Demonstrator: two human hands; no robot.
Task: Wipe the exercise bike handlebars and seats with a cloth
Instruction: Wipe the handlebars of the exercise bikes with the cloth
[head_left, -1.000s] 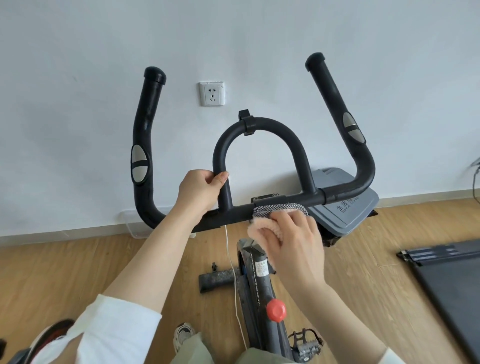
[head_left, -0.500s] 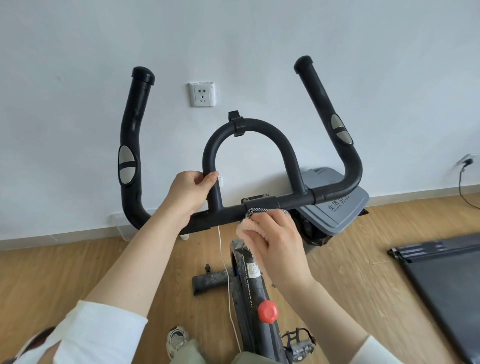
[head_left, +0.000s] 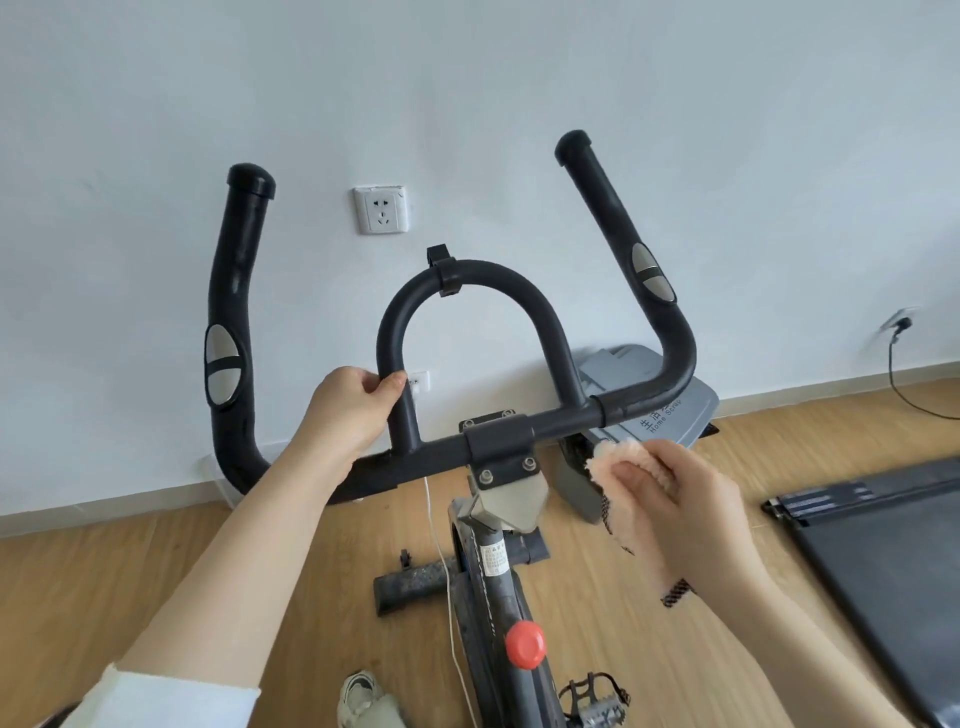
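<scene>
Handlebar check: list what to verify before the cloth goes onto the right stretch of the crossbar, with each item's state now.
1. Left hand grips the left leg of the loop as a steadying hold: ok.
2. Right hand holds the cloth bunched in its fingers: ok.
3. Cloth against the crossbar: not ok; it looks just below the bar, apart from it.
4. Right stretch of the crossbar unobstructed: ok.
5. Dirt left on the crossbar: cannot tell.
6. Seat wiped: cannot tell; it is not in view.
</scene>
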